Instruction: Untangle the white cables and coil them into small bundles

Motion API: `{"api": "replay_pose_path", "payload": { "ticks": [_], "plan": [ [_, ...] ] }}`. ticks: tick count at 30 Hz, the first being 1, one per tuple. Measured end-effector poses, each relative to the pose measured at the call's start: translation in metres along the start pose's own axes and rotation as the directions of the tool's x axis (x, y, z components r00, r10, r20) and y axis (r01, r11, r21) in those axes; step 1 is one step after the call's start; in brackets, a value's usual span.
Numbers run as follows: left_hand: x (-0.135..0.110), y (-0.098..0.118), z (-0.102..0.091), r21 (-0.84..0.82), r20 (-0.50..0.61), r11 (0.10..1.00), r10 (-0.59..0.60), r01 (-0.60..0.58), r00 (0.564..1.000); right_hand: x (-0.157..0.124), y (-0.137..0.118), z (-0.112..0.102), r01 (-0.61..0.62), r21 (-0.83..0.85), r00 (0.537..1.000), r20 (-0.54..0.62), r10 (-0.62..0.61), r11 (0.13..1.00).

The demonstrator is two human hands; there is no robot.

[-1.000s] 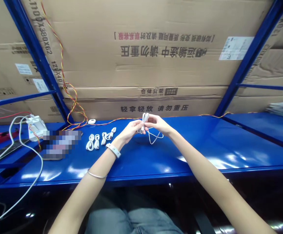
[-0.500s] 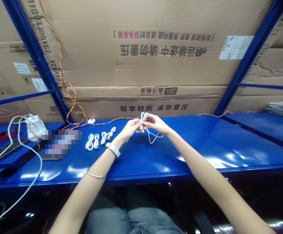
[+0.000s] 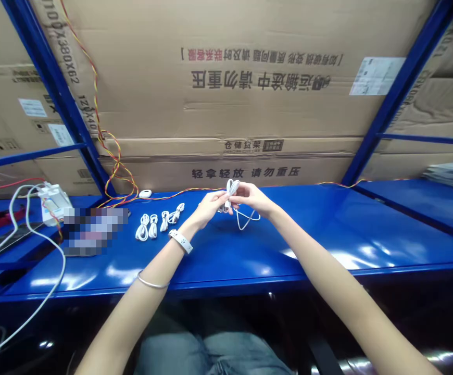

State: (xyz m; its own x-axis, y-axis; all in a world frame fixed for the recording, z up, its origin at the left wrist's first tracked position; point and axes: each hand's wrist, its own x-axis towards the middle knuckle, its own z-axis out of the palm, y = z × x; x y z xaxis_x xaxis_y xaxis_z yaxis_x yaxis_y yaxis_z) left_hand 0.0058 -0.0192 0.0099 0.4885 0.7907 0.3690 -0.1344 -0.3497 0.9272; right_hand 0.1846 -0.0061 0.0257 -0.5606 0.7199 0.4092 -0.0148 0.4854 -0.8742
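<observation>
My left hand (image 3: pixel 210 206) and my right hand (image 3: pixel 252 197) meet above the blue shelf (image 3: pixel 226 250), both pinching a thin white cable (image 3: pixel 232 188) folded into a small bundle. A loose loop of that cable (image 3: pixel 245 221) hangs below my right hand. Left of my hands, several coiled white cables (image 3: pixel 158 223) lie in a row on the shelf. My left wrist wears a white band and a thin bracelet.
A white power strip (image 3: pixel 52 200) with a thick white cord (image 3: pixel 50 271) sits at the far left beside a blurred-out patch. Red and yellow twisted wires (image 3: pixel 111 161) run down the blue post and along the back. Large cardboard boxes (image 3: pixel 250 94) fill the background.
My hands stay at the same spot, with only small finger movements on the cable bundle. The view has shifted slightly.
</observation>
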Motion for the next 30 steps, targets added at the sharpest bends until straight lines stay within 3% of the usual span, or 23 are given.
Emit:
{"api": "replay_pose_path", "payload": {
  "ticks": [3,12,15,17,20,22,23,26,30],
  "plan": [
    [-0.001,0.000,-0.001,-0.018,0.048,0.999,-0.039,0.040,0.998,-0.001,0.000,-0.004,-0.011,-0.050,1.000,0.024,0.012,0.999],
    [-0.003,0.006,-0.006,0.048,0.156,0.997,-0.064,0.057,0.986,0.002,0.007,-0.012,-0.003,-0.281,0.998,-0.066,-0.016,0.960],
    [-0.003,0.016,-0.011,0.166,0.131,0.983,-0.102,0.080,0.986,0.003,0.013,-0.014,-0.012,-0.389,0.990,-0.133,-0.043,0.921],
    [-0.003,0.020,-0.022,0.295,0.052,0.947,-0.146,0.125,0.988,0.004,0.016,-0.017,-0.017,-0.478,0.981,-0.179,-0.078,0.878],
    [-0.007,0.014,-0.049,0.538,-0.255,0.793,-0.169,0.285,0.952,0.004,0.019,-0.023,-0.034,-0.616,0.972,-0.203,-0.116,0.787],
    [-0.011,0.005,-0.066,0.672,-0.489,0.603,-0.074,0.429,0.869,0.003,0.020,-0.028,-0.073,-0.694,0.971,-0.215,-0.108,0.716],
    [-0.013,0.000,-0.073,0.698,-0.546,0.536,-0.031,0.475,0.837,0.003,0.021,-0.030,-0.102,-0.729,0.971,-0.220,-0.090,0.677],
    [-0.018,-0.009,-0.083,0.740,-0.594,0.368,-0.036,0.564,0.803,0.001,0.022,-0.032,-0.208,-0.805,0.974,-0.223,0.042,0.556],
    [-0.019,-0.010,-0.081,0.767,-0.625,0.117,-0.082,0.630,0.776,-0.002,0.018,-0.033,-0.331,-0.835,0.934,-0.225,0.277,0.439]
  ]
}}
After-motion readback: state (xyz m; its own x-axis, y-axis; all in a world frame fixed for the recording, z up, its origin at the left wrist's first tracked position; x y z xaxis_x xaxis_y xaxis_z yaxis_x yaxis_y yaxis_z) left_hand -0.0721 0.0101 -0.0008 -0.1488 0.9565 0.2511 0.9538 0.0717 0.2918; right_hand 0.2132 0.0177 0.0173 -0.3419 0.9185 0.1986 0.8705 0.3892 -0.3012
